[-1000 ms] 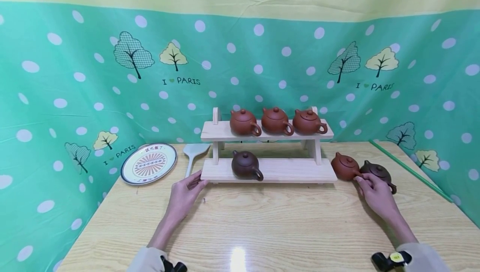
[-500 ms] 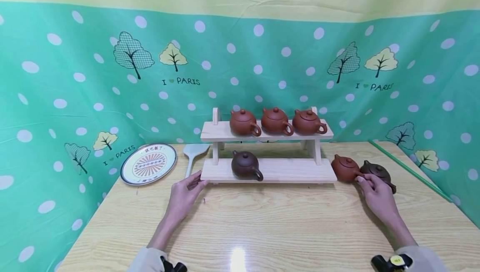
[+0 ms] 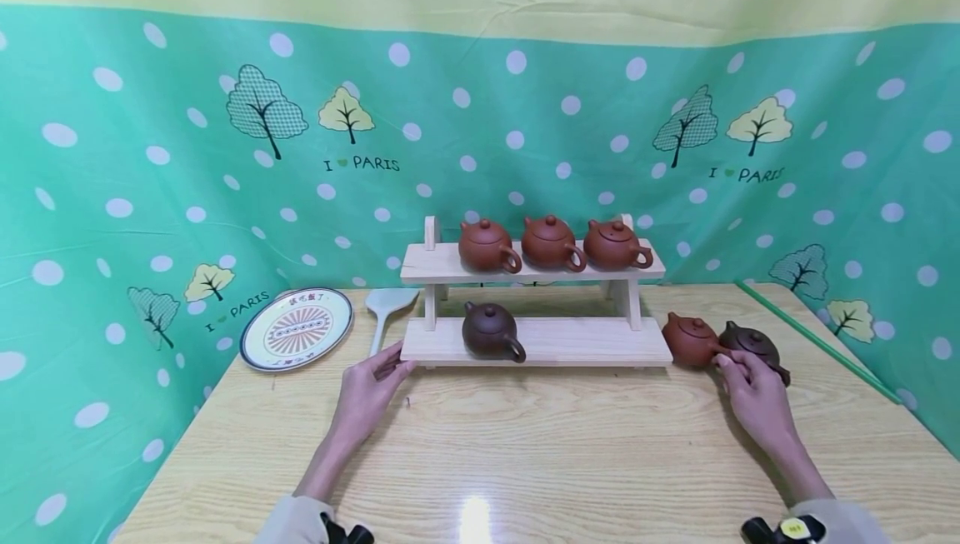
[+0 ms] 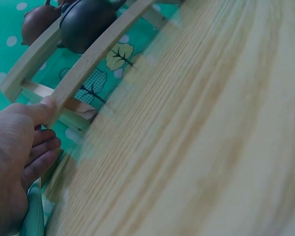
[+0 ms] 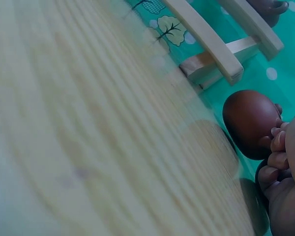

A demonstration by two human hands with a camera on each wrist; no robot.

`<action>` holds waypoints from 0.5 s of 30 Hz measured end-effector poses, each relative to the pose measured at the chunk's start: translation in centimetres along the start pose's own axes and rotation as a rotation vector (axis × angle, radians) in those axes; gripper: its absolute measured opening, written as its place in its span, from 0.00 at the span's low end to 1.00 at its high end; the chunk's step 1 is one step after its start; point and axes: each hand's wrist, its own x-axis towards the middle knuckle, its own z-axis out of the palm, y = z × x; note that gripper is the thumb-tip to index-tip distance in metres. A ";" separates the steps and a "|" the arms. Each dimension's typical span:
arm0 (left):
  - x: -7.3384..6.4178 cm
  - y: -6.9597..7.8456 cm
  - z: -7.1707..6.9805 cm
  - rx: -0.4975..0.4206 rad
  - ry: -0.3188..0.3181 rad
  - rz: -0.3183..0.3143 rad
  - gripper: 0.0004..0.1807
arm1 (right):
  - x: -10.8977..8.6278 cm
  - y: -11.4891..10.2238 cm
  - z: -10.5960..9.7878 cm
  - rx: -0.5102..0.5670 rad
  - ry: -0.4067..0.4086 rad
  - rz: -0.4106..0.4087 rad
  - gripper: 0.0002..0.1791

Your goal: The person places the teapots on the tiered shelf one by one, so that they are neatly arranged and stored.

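My left hand (image 3: 369,390) holds the left end of a two-tier wooden display rack (image 3: 585,342) by its lower board. In the left wrist view the thumb lies on that board (image 4: 96,54), with the other fingers curled below. My right hand (image 3: 756,398) pinches the handle of a reddish-brown teapot (image 3: 690,341), just off the rack's right end; its rounded body (image 5: 250,123) shows in the right wrist view. Close beside it, partly behind the hand, is a dark brown teapot (image 3: 752,342). Another dark teapot (image 3: 489,330) stands on the lower board.
Three reddish teapots, among them the middle one (image 3: 549,242), line the upper board. Left of the rack are a pale spatula (image 3: 390,301) and a patterned plate (image 3: 297,329). A green stick (image 3: 817,342) lies at the right. A dotted curtain (image 3: 525,127) hangs behind the table (image 3: 555,452).
The reddish teapot in my right hand has shifted slightly toward me, its spout lower in view, and the hand moved with it. My left hand keeps its hold on the rack.
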 end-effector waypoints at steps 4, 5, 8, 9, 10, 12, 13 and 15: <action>0.0 0.0 0.0 -0.006 0.002 0.002 0.27 | -0.1 -0.2 0.0 0.014 0.018 0.001 0.16; 0.0 0.0 0.0 -0.007 0.002 0.001 0.27 | -0.2 -0.2 0.0 0.015 0.021 0.006 0.16; 0.0 0.0 0.0 -0.008 0.005 0.002 0.27 | -0.3 -0.5 -0.1 0.009 0.024 0.025 0.17; 0.0 0.0 0.0 -0.006 0.006 0.003 0.27 | -0.4 -0.5 -0.1 0.006 0.024 0.032 0.18; 0.0 0.1 0.0 -0.003 0.007 0.003 0.27 | -0.4 -0.6 -0.2 0.002 0.025 0.038 0.18; 0.0 0.1 0.1 0.004 0.007 0.003 0.27 | -0.6 -0.7 -0.3 0.005 0.029 0.049 0.18; 0.1 0.1 0.1 0.006 0.007 0.003 0.26 | -0.6 -0.8 -0.3 0.008 0.032 0.054 0.18; 0.1 0.1 0.0 0.009 0.006 0.001 0.26 | -0.7 -0.9 -0.4 0.020 0.039 0.058 0.17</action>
